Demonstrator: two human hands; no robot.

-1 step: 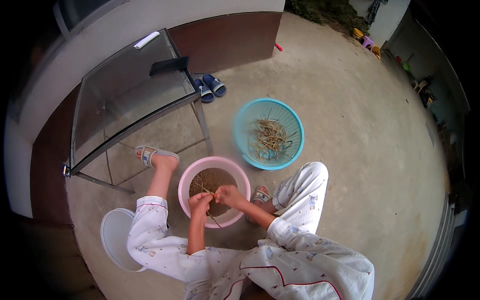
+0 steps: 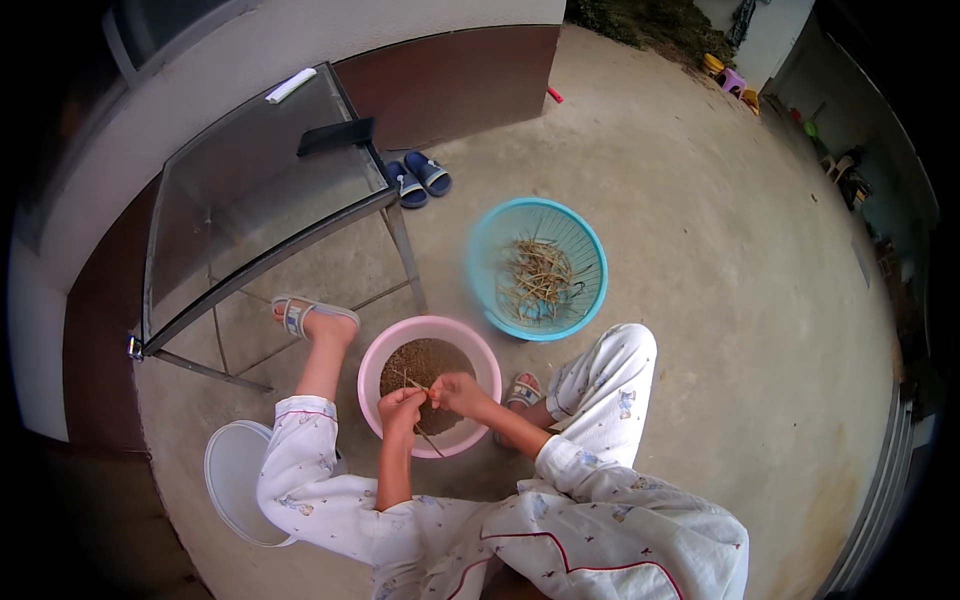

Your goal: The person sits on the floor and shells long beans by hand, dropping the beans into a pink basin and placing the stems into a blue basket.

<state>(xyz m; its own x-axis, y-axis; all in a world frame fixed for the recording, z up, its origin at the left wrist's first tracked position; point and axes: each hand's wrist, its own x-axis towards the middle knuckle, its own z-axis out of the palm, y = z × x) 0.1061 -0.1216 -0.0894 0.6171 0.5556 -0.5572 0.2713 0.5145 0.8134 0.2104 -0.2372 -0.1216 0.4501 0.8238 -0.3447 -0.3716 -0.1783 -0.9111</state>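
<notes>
my left hand (image 2: 402, 408) and right hand (image 2: 457, 392) meet over the middle of a pink plastic basin (image 2: 365, 375), fingertips pinched together on a thin dried pod (image 2: 417, 384). loose brown bits (image 2: 430, 358) cover the basin's bottom, too small to tell seed from chaff. a teal slatted colander (image 2: 592, 245) stands on the concrete floor (image 2: 720, 300), just past the basin's far right edge, with a tangle of dried pods (image 2: 543, 280) lying every which way in it. left of my left leg is a white bucket (image 2: 232, 490), partly behind my trousers.

the pod i'm pinching slants, its long axis running from upper left down toward my right fingertips. a thin stalk (image 2: 429, 442) pokes out below my left hand toward the basin's near edge; i can't make out whether it's the same piece.
</notes>
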